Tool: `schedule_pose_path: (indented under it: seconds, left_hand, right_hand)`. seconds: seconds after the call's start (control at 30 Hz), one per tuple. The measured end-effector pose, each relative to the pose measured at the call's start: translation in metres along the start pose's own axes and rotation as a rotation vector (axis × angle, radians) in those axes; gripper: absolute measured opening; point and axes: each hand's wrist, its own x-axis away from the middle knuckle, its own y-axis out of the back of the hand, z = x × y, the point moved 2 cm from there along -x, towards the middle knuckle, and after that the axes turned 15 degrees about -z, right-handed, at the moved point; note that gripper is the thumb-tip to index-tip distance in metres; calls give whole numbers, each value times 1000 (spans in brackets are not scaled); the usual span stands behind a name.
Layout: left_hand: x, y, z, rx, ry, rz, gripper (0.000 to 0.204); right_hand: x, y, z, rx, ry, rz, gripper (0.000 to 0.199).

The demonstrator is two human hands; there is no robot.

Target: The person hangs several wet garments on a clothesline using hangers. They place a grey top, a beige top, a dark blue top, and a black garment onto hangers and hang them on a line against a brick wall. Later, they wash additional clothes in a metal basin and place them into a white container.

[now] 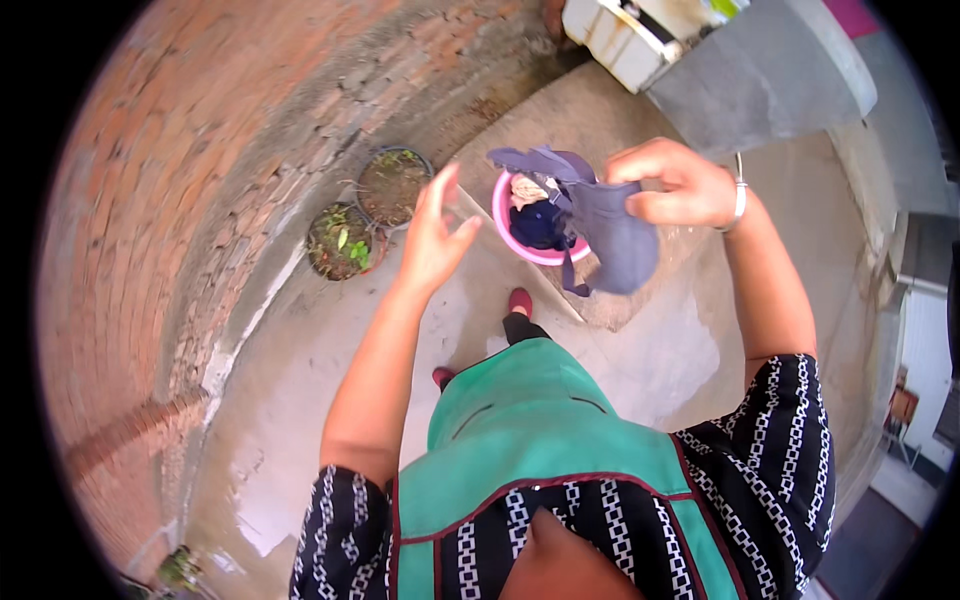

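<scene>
Your right hand [672, 182] is pinching a grey-blue cloth [606, 228], dangling it over the pink tub [503, 213] of clothes. Your left hand [437, 232] is open, holding nothing, just beside it.

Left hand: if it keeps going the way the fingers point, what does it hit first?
Probably nothing nearby. The left hand is open, fingers pointing up and away, toward the brick wall. The garment hangs from the right hand, off to the side. Depth is unclear.

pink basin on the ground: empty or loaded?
Loaded. The pink basin holds bunched clothes, dark and pale pieces piled inside its rim.
</scene>
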Motion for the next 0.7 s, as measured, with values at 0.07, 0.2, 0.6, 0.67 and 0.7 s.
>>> schedule_pose_path:
  seconds: [0.07, 0.2, 0.6, 0.67, 0.7]
  left_hand:
    - [-3, 30, -43, -85, -168, -51, 38]
    - [-2, 82, -86, 85, 125, 284, 13]
    - [76, 233, -213, 240, 84, 494, 29]
    - [97, 232, -225, 350, 86, 253, 26]
    - [105, 230, -229, 412, 75, 135, 25]
  right_hand:
    - [-10, -17, 70, -21, 156, 35, 14]
    - [13, 11, 93, -209, -40, 10, 23]
    - [-17, 10, 135, 106, 411, 204, 14]
    - [-14, -11, 153, 207, 689, 315, 17]
    - [-14, -14, 155, 219, 502, 408, 16]
